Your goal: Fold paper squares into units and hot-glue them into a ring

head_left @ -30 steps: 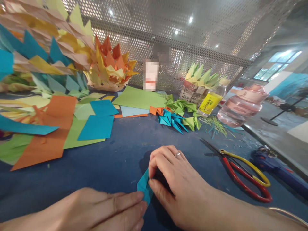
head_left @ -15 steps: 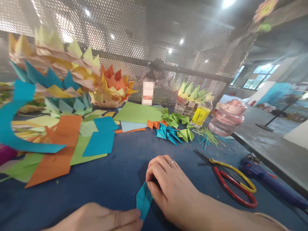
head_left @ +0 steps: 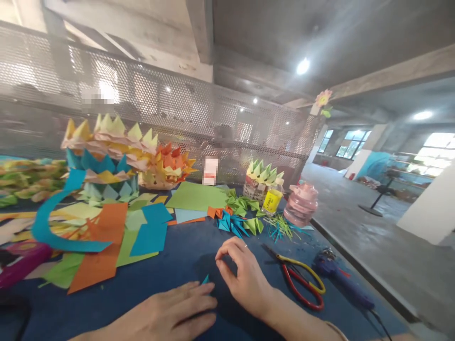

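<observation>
My left hand point(head_left: 174, 308) lies with its fingers stretched out flat at the near edge of the view. Under those fingers is a folded piece of blue paper point(head_left: 205, 279), of which only a small pointed tip shows. Just to the right, apart from the paper, my right hand point(head_left: 240, 267) curls above the blue table, thumb and forefinger tips brought together. Nothing shows between them. Beyond the hands sit folded blue paper points point(head_left: 231, 223) and green ones point(head_left: 245, 206). Long-bladed scissors point(head_left: 302, 279) with red and yellow handles rest right of my right hand.
A blue glue gun point(head_left: 343, 279) lies at the right, a magenta tool point(head_left: 24, 263) at the left. Coloured paper sheets point(head_left: 149, 237) and a curled blue strip point(head_left: 46, 227) spread leftward. Folded-paper baskets point(head_left: 103, 166), a yellow-labelled bottle point(head_left: 272, 201) and a pink bottle point(head_left: 301, 203) stand behind.
My right hand has let go of the folded blue paper and lifted away. My left hand now covers most of it. The view has tilted up, showing more ceiling.
</observation>
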Demonstrator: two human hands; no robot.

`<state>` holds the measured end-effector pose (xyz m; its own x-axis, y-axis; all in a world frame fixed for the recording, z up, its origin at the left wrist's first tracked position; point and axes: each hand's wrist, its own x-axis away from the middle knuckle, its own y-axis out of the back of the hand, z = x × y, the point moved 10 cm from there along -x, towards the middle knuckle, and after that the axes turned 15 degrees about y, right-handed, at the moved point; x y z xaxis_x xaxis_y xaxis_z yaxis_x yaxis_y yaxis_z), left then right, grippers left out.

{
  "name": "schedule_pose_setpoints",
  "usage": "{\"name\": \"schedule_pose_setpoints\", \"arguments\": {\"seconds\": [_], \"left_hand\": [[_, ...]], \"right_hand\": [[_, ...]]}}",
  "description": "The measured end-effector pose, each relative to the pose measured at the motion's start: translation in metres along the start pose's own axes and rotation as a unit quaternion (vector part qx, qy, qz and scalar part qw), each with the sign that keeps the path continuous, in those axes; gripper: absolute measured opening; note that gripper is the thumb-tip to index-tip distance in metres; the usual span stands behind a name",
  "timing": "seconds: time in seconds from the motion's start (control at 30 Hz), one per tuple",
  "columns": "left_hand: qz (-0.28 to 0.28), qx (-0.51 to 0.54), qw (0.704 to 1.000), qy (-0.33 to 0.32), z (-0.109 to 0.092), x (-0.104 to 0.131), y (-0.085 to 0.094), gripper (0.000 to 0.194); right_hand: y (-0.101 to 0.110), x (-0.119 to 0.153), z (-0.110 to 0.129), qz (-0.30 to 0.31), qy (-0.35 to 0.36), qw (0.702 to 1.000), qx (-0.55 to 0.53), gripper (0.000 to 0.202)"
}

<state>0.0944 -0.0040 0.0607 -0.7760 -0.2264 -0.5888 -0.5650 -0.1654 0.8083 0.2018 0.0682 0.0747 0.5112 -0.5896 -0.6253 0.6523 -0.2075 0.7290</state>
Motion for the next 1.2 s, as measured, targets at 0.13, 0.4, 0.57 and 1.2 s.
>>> {"name": "schedule_pose_setpoints", "arguments": {"seconds": [0.13,0.4,0.57,1.2], "left_hand": [[0.115,0.026,0.992,0.039,0.019,-0.001,-0.033,0.055],[0.179,0.02,0.981,0.074,0.016,-0.021,-0.025,0.038],[0.23,0.012,0.968,0.103,0.023,-0.027,-0.035,0.03],[0.192,0.05,0.94,0.278,0.13,-0.081,-0.034,0.018]], "right_hand": [[0.011,0.004,0.008,-0.023,0.013,1.0,0.002,0.018],[0.01,0.028,0.045,0.019,0.068,0.997,0.02,0.018],[0.015,0.047,0.044,0.028,0.059,0.997,0.041,0.019],[0.036,0.075,0.031,-0.034,0.044,0.997,0.045,0.024]]}}
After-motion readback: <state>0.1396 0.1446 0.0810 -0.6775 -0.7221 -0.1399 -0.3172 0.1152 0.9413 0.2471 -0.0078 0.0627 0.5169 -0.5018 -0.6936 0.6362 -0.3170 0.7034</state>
